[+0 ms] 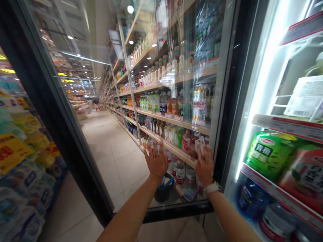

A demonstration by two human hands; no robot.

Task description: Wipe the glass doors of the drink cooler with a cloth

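Observation:
A glass door [101,97] in a black frame stands open in front of me. My left hand [156,161] lies against the lower part of the pane with its fingers spread and nothing in it. To its right, my right hand [205,166] presses a crumpled white cloth or tissue [200,145] to the glass near the inner frame. A band circles the right wrist. Rows of bottles show in the pane, partly mirrored.
Lit cooler shelves with a green pack [270,153] and large bottles stand at the right. Wrapped goods [22,181] are stacked at the left. A dark bucket [164,191] with something blue shows through or in the glass. A tiled aisle [101,134] runs back.

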